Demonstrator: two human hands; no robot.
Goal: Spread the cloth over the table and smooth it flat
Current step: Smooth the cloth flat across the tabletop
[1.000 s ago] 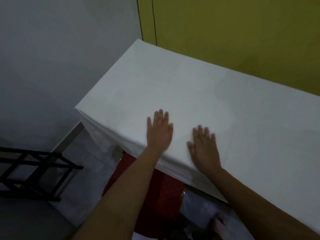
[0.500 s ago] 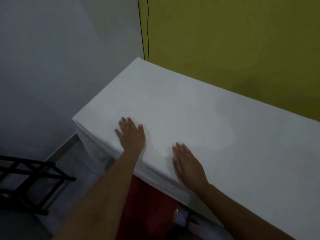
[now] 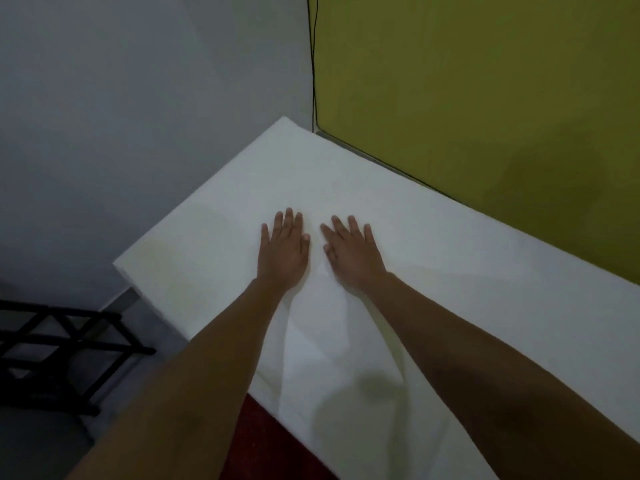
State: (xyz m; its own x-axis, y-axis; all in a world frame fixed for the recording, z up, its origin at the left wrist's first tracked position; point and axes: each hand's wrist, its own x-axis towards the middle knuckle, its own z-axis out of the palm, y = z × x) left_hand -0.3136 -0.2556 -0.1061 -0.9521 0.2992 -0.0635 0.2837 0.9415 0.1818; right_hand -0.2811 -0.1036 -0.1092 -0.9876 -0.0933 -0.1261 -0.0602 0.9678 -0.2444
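A white cloth (image 3: 467, 271) covers the whole table top, from the far corner near the wall to the near edge, where it hangs over the side. My left hand (image 3: 284, 251) lies flat on the cloth, palm down, fingers slightly apart. My right hand (image 3: 353, 252) lies flat just beside it, a small gap between the two. Behind the hands, between my forearms, the cloth shows a few soft creases (image 3: 332, 327) running toward the near edge. The table itself is hidden under the cloth.
A grey wall (image 3: 138, 116) stands at the left and a yellow-green wall (image 3: 485, 98) runs behind the table. A black cable (image 3: 313, 64) hangs down the wall corner. A black rack (image 3: 52, 348) stands on the floor at lower left. Red fabric (image 3: 263, 441) shows under the near edge.
Both hands have slid away from the near edge toward the middle of the table and come closer together. Creases now trail behind them.
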